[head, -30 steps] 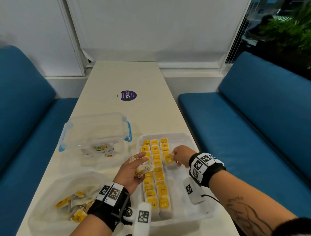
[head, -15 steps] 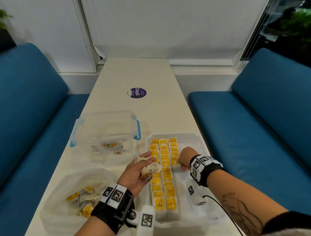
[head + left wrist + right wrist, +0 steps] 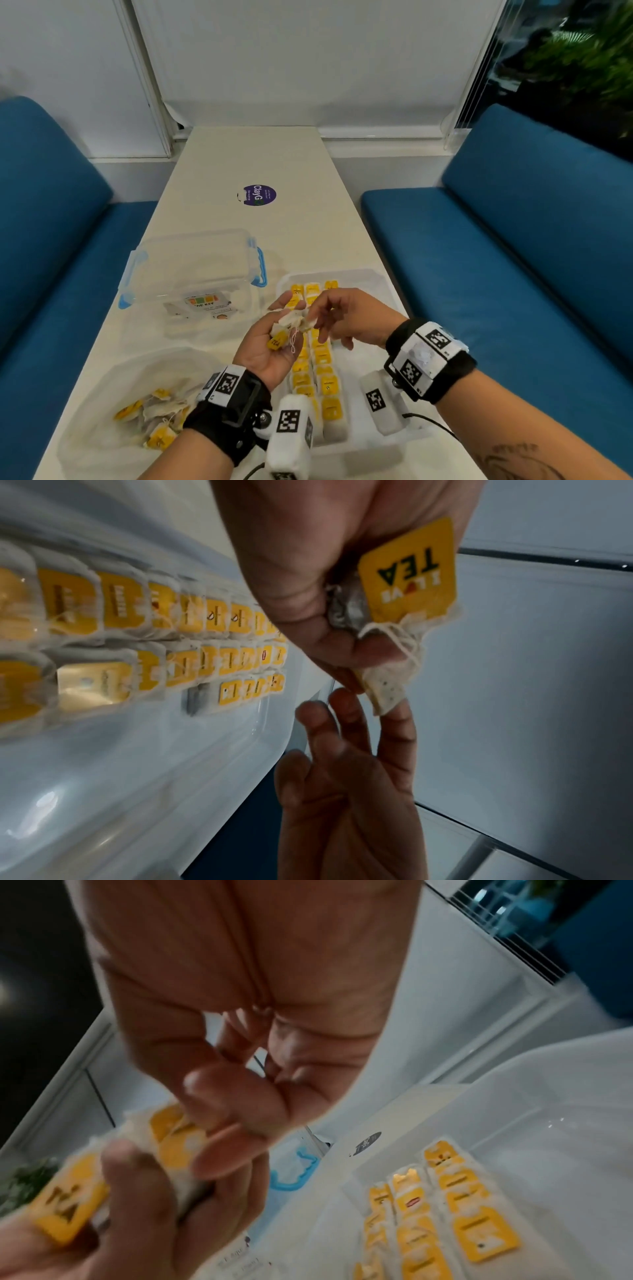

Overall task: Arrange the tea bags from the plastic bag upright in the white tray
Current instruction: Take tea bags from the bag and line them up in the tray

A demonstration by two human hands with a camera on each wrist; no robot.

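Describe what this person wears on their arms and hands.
Both hands are bare, no gloves. Each wrist carries a black band with white square-code tags and a white camera block. A thin black cable trails from the right band. A dark line tattoo marks the right forearm.

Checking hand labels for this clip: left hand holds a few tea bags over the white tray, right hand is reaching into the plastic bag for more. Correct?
Not quite. The right hand is not in the clear plastic bag; the head view shows it at the left hand, fingers on the paper tea bags with yellow tags held there, above the white plastic tray. The rest stands.
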